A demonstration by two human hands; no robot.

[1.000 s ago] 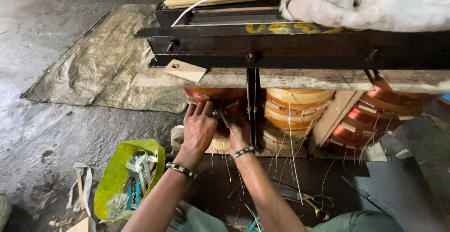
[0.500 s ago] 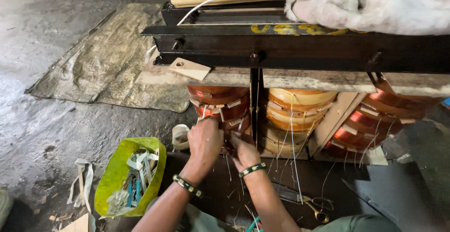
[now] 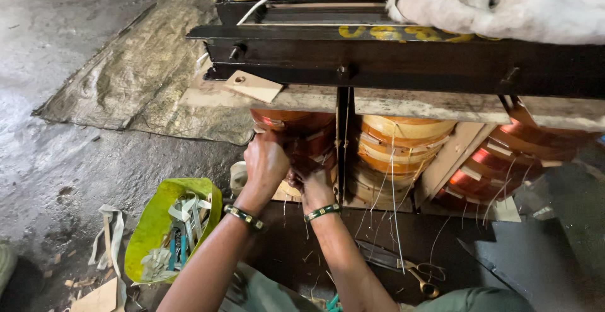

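2 hands on copper coil

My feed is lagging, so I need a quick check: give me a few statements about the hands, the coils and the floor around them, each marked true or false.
1. Both hands, the left hand and the right hand, are at the left copper coil. True.
2. The green bowl is turned upside down. False: it sits open side up, with strips and scraps inside.
3. Scissors lie on the floor to the person's right. True.
4. Each wrist is bare. False: both wear a dark beaded band.
5. The white cloth lies on the floor. False: it rests on top of the dark metal frame.
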